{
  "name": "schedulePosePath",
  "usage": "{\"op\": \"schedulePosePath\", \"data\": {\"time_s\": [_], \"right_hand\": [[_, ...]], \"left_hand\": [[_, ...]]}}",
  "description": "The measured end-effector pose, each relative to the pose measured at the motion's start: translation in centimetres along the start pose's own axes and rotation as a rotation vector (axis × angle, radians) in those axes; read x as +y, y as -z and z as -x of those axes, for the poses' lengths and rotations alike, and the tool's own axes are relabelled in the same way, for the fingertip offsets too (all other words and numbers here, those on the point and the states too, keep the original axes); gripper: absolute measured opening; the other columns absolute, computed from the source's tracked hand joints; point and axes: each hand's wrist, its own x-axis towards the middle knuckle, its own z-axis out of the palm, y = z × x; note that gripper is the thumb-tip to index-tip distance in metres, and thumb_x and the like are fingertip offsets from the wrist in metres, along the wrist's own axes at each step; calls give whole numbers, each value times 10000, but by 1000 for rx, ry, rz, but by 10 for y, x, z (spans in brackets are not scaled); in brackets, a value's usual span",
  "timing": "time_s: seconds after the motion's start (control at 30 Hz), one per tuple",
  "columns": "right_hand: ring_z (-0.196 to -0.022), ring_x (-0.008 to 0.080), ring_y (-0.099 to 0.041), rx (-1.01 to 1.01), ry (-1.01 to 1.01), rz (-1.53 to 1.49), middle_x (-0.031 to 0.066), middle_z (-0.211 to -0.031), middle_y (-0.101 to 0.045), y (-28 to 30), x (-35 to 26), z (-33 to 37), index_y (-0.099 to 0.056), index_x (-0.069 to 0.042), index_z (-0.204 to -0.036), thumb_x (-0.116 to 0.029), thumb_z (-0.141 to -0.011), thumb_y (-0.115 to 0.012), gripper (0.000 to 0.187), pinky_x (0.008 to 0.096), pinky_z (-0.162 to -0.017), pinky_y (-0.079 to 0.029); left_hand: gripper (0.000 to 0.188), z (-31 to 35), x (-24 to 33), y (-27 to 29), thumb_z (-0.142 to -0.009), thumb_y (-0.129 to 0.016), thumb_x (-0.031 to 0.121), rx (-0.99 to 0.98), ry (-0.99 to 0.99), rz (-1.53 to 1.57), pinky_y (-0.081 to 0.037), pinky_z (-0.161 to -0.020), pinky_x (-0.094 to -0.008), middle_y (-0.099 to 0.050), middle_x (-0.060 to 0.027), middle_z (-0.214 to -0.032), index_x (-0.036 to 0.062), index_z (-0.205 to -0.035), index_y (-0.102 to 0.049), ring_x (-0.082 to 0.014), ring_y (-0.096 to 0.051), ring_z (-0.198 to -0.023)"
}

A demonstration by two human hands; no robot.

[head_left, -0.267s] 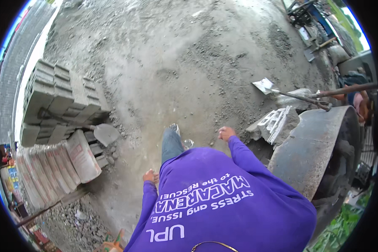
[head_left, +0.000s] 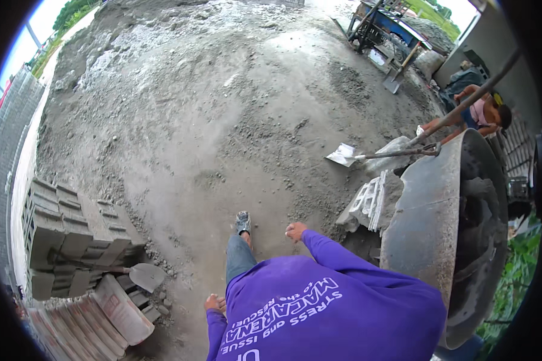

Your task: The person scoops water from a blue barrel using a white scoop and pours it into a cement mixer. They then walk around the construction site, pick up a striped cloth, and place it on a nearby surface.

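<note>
Two bare hands show, the left hand (head_left: 214,302) and the right hand (head_left: 295,230), both empty, and one shoe (head_left: 242,222). Three shovels: one (head_left: 146,275) beside the block stack (head_left: 66,231), one (head_left: 345,154) by the mixer drum (head_left: 439,228), one (head_left: 395,78) far beyond the drum. One other person (head_left: 485,111) sits behind the drum.

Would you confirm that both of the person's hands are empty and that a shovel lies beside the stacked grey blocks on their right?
Not quite: in the head view the shovel and the stacked grey blocks are on the person's left, not right. The left hand and right hand are indeed empty.
</note>
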Motion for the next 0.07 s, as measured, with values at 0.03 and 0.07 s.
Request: {"op": "schedulePosePath", "data": {"time_s": [0.03, 0.07], "right_hand": [[-758, 199, -665, 0, 2, -10, 123, -927, -684, 7, -6, -5, -628, -49, -1132, -214, -778, -649, 391, 351, -615, -566], [-758, 199, -665, 12, 0, -31, 123, -927, -684, 8, -13, -11, -628, -49, -1132, -214, -778, -649, 391, 351, -615, -566]], "left_hand": [[457, -7, 14, -6, -864, -472, 329, -7, -4, -6, -511, -611, -462, -615, -218, -1062, 43, -1221, -472, -340, -648, -797], [464, -11, 30, -9, -858, -489, 330, -9, -30, -46, -512, -617, -469, -616, -223, -1053, 43, -1221, -473, -340, -648, -805]]}}
